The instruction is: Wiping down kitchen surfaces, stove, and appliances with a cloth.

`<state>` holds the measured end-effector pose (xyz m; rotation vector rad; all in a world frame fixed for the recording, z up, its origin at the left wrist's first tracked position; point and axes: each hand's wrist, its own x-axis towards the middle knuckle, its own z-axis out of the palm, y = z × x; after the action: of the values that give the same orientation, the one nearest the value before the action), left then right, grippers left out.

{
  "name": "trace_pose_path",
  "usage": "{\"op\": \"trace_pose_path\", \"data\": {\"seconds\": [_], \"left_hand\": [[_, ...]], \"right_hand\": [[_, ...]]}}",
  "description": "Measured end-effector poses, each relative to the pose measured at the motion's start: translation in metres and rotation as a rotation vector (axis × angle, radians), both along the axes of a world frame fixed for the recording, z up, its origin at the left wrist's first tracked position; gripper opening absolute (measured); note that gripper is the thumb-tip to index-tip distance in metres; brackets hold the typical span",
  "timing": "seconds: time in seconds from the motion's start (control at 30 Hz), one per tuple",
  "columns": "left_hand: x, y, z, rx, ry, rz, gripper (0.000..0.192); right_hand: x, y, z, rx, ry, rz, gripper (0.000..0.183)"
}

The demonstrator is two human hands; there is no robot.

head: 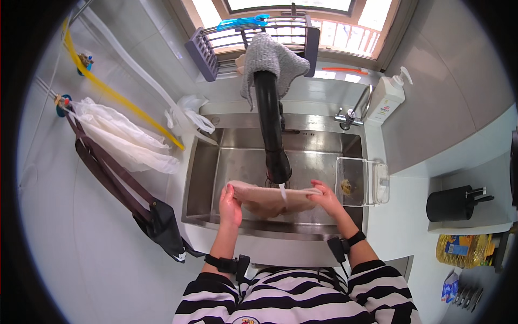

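A beige cloth (pixel 275 199) is stretched between my hands over a stainless steel sink (pixel 243 162). My left hand (pixel 231 206) grips its left end, and my right hand (pixel 325 198) pinches its right end. Water runs from the black faucet (pixel 272 125) onto the middle of the cloth. The cloth's lower part sags into the basin. Over the top of the faucet hangs a grey cloth (pixel 267 56).
A clear strainer box (pixel 366 182) with scraps in it sits at the sink's right side. Behind are a small chrome tap (pixel 349 119), a white pump bottle (pixel 387 97), an orange brush (pixel 344 69) and a dish rack (pixel 311 52). A knife block (pixel 449 203) stands right.
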<state>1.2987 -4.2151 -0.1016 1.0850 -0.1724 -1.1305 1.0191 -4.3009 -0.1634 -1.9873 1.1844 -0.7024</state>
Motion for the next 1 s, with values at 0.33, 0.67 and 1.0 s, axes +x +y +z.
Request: {"op": "trace_pose_path", "data": {"seconds": [0.33,0.67,1.0], "left_hand": [[-0.033,0.003,-0.116,-0.243,0.945,-0.561,0.045],[-0.093,0.002,-0.055,0.395,-0.019,-0.308,0.029],[-0.042,-0.001,-0.062,0.450,0.222,-0.248,0.030]], "right_hand": [[0.139,0.080,0.067,0.138,-0.475,0.109,0.030],[0.111,0.020,0.007,0.316,-0.258,-0.366,0.040],[0.146,0.058,0.017,0.376,-0.325,-0.343,0.025]]}}
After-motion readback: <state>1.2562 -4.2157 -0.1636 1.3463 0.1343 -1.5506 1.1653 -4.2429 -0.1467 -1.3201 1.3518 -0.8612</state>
